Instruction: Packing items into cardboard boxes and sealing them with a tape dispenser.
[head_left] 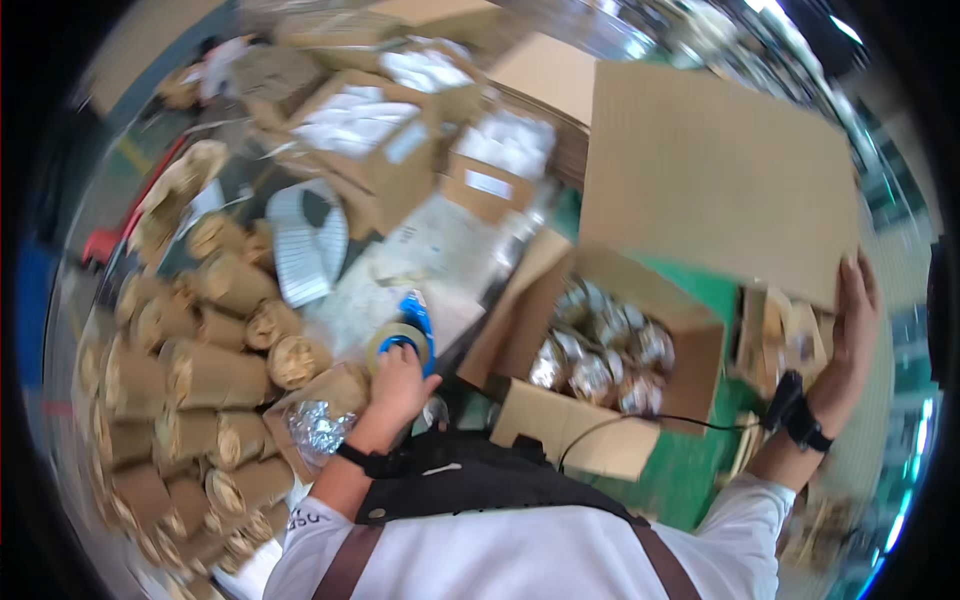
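Note:
My left hand point(399, 385) is closed on a blue tape dispenser point(417, 325) with a roll of tan tape, above a pale work surface. My right hand point(856, 308) is at the right edge of a large brown cardboard panel point(715, 175), its fingers along that edge. The panel rises behind an open cardboard box point(690, 385); I cannot tell whether the two are joined. Inside the box stand several round bundles with shiny foil-like tops point(592, 375). The box's left flap point(515, 310) and near flap point(575, 430) are folded outward.
Many brown paper-wrapped rolls point(215, 375) are piled on the left. A roll with a crumpled silver end point(318, 425) lies beside my left forearm. Cartons of white packets point(375, 155) stand at the back. A black cable point(640, 417) crosses the box's near side.

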